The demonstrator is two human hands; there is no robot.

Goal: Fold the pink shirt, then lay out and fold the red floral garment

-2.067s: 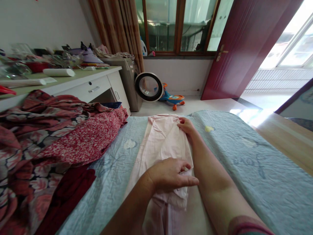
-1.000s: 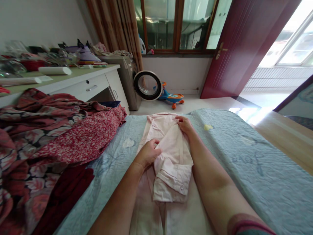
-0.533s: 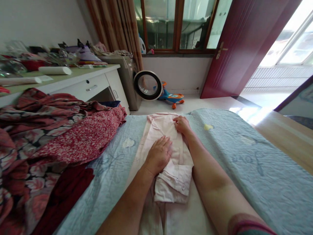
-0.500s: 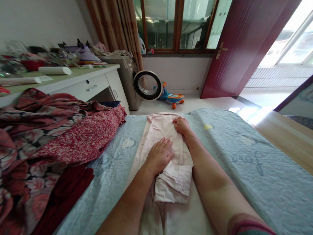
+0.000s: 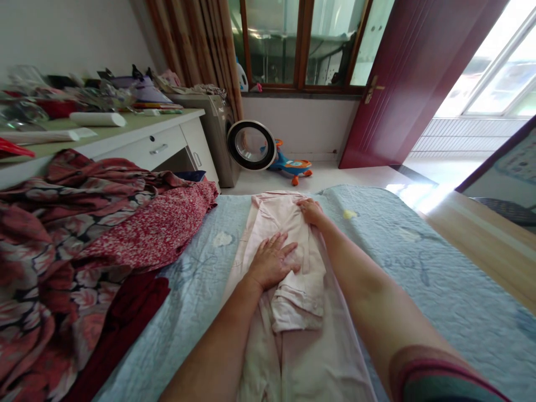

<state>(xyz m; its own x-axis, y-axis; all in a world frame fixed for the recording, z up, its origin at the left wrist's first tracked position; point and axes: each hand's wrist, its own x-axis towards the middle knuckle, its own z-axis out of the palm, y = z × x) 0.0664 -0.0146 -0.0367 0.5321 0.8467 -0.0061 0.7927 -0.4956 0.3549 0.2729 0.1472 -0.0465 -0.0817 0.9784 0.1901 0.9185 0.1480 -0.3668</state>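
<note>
A pale pink garment (image 5: 272,215) lies lengthwise on the light blue quilted bedcover (image 5: 419,290), partly folded, with a sleeve cuff (image 5: 299,304) lying across its middle. My left hand (image 5: 274,261) rests flat on the garment just above the cuff, fingers spread. Farther up, my right hand (image 5: 310,212) touches the garment's right edge near its far end, with its fingers bent over the cloth; whether they pinch it is too small to tell.
Floral and red clothes (image 5: 146,229) are heaped on the left of the bed. Beyond them stands a cluttered desk (image 5: 138,142). A washing machine with its round door (image 5: 251,145) open, a blue and orange ride-on toy (image 5: 291,166) and a dark red door (image 5: 402,84) are farther back.
The cuff has shifted slightly up toward my left hand, and its button side is less visible. My left hand's fingers are spread a little wider. My right hand remains at the garment's far right edge.
</note>
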